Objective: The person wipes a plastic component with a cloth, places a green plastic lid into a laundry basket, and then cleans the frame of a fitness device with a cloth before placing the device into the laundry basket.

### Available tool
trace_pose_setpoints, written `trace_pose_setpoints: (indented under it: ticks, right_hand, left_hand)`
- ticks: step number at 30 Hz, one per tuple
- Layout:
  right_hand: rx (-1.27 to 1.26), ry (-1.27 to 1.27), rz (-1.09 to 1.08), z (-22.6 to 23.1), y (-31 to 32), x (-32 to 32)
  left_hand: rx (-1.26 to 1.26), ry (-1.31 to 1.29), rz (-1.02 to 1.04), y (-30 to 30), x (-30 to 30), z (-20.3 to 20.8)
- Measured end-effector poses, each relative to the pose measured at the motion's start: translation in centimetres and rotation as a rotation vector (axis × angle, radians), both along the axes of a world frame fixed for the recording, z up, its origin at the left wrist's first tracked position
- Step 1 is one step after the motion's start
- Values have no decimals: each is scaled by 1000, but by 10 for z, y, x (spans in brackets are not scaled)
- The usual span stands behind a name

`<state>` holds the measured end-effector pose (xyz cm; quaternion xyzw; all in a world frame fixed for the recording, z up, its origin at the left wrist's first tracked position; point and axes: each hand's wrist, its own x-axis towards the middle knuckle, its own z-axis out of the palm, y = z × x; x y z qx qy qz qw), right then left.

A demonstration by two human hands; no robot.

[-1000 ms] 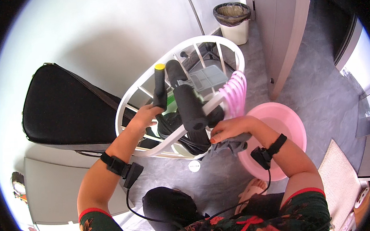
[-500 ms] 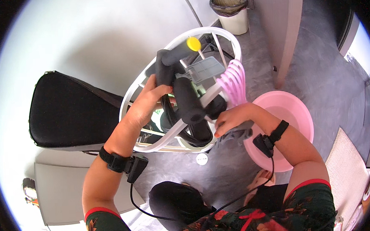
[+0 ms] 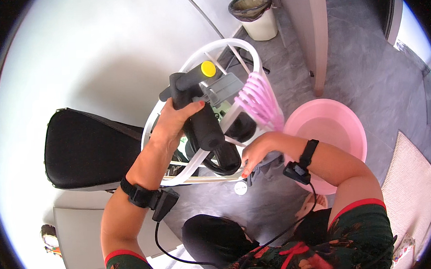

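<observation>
One foam bar (image 3: 207, 129), left hand (image 3: 171, 120) grasping | right hand (image 3: 260, 150) near basket edge (image 3: 196, 164), grip unclear | floor (image 3: 370, 85) beyond basin (image 3: 352, 138)

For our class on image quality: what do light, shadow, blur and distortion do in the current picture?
In the head view, the wall washes out toward the left edge; there, a soft shadow falls above the black case; in that view, the pink loops look blurrier low down than the black padded bar; a dark border rounds that view.
</observation>
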<state>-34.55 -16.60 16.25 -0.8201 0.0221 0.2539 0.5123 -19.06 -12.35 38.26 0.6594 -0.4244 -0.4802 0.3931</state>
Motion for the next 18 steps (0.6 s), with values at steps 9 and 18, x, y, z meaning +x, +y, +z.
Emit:
trace_pose_setpoints:
  ticks: [9, 18]
  right_hand:
    - [-48, 69, 58, 14, 7, 2]
    - [-131, 44, 42, 14, 7, 5]
  left_hand:
    - [-154, -27, -14, 32, -8, 29]
    - [-200, -34, -57, 29, -3, 19]
